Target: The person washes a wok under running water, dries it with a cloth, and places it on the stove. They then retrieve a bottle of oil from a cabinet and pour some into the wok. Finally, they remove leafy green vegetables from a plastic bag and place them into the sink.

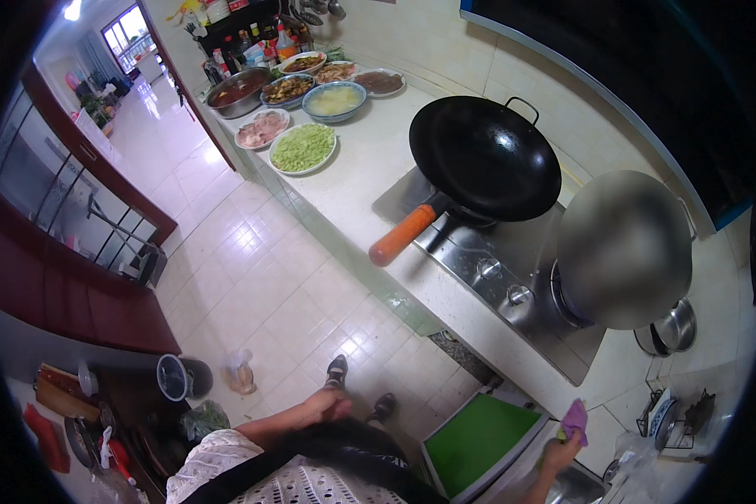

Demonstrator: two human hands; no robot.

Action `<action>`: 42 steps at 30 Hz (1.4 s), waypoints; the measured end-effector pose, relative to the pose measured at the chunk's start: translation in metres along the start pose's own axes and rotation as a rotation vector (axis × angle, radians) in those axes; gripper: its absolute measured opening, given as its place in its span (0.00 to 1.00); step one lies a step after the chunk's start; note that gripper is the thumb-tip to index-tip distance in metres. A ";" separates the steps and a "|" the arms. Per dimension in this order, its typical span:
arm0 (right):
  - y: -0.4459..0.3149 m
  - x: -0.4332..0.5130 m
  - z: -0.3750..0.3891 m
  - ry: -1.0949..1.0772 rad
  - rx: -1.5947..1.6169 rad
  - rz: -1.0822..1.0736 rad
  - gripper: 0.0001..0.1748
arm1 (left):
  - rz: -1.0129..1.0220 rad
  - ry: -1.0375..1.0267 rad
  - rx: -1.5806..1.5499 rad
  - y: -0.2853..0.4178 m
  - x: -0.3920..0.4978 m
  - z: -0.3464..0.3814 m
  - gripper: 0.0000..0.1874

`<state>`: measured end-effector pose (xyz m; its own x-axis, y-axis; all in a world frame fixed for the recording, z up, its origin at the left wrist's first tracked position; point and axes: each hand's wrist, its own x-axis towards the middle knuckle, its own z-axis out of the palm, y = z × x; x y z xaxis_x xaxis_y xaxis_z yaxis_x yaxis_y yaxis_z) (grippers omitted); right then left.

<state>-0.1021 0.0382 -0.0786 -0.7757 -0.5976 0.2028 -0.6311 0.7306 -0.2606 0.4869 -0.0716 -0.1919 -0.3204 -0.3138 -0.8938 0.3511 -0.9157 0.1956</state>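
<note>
My right hand (561, 448) is shut on a purple cloth (575, 418) at the counter's near right corner, beside the sink (576, 486). My left hand (329, 404) hangs in front of my body with its fingers curled; whether anything is in it cannot be told. On the gas stove (529, 252) sits a black wok (485, 157), its orange wooden handle (403, 235) pointing over the counter's front edge. A blurred round patch hides what stands on the right burner. Chopped green vegetable (303, 148) fills a plate at the counter's far part, near a plate of sliced raw meat (262, 128).
Bowls and plates of food, a steel basin (238, 92) and sauce bottles (285, 44) crowd the counter's far end. Steel pots (675, 326) and a dish rack (677, 422) stand at right. A green-topped surface (482, 441) lies below the counter; a bin (172, 377) is at left.
</note>
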 end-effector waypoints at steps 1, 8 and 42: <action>0.000 -0.004 0.001 -0.029 0.024 -0.112 0.26 | 0.013 -0.015 0.000 0.002 -0.002 0.015 0.06; 0.022 0.097 -0.054 0.413 0.150 -0.066 0.29 | 0.062 0.069 0.207 0.016 -0.049 0.065 0.10; -0.142 -0.296 -0.047 -0.115 0.864 0.403 0.20 | 0.229 -0.660 1.400 0.054 -0.008 0.151 0.27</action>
<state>0.2165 0.1265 -0.0576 -0.8986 -0.4170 -0.1364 -0.0576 0.4202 -0.9056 0.3755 -0.1563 -0.1139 -0.8229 -0.1804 -0.5388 -0.5020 -0.2133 0.8381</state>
